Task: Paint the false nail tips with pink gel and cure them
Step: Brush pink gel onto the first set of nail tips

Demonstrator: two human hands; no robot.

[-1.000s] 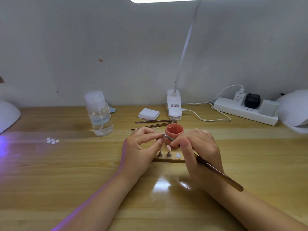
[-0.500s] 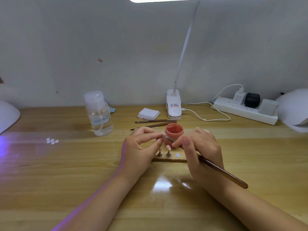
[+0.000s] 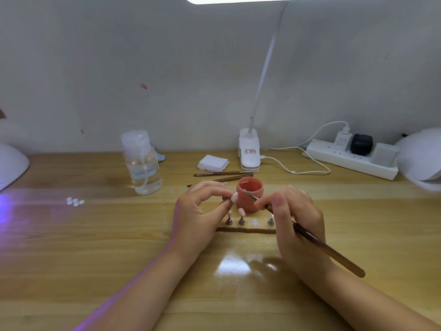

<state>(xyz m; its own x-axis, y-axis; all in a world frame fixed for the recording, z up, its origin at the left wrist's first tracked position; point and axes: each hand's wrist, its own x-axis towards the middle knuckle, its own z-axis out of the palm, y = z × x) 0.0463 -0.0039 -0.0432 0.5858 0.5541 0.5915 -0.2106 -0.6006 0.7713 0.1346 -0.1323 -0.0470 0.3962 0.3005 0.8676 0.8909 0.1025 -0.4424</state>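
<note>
Head view showed your left hand [image 3: 202, 211] pinching a nail tip [image 3: 234, 197] beside the gel pot [image 3: 249, 197], while your right hand [image 3: 293, 211] gripped the brush [image 3: 310, 235], bristles at the rim to load pink.

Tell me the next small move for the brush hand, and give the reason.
Probably wipe the bristles on the rim and carry the long brown-handled brush left to the pale pink nail tip pinched by the left hand. The right hand holds the brush with its tip at the open mouth of the small pink gel jar, so it looks freshly loaded, and that tip faces it, close by.
</note>
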